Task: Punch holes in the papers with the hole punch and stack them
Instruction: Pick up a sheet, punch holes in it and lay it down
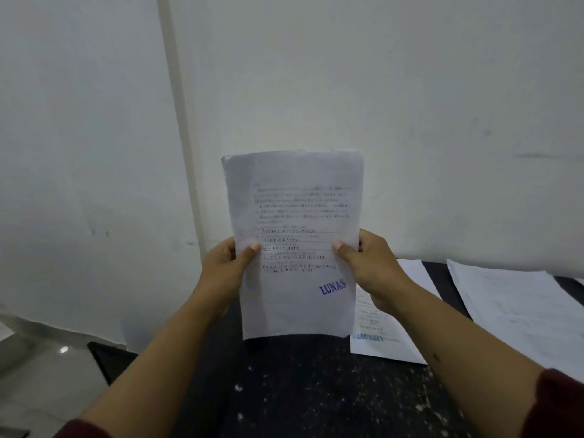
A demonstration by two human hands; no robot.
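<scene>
I hold a thin bundle of papers [294,210] upright in front of me, above the dark speckled table [300,390]. The top sheet carries printed lines, handwriting and a purple "LUNAS" stamp near its lower right. My left hand [226,273] grips the bundle's left edge, thumb on the front. My right hand [369,267] grips the right edge the same way. No hole punch is in view.
A printed sheet [379,336] lies flat on the table just right of the held bundle. Further right lies another white sheet or pile [518,311]. A pale wall stands close behind the table. The table's left corner [101,355] borders a tiled floor.
</scene>
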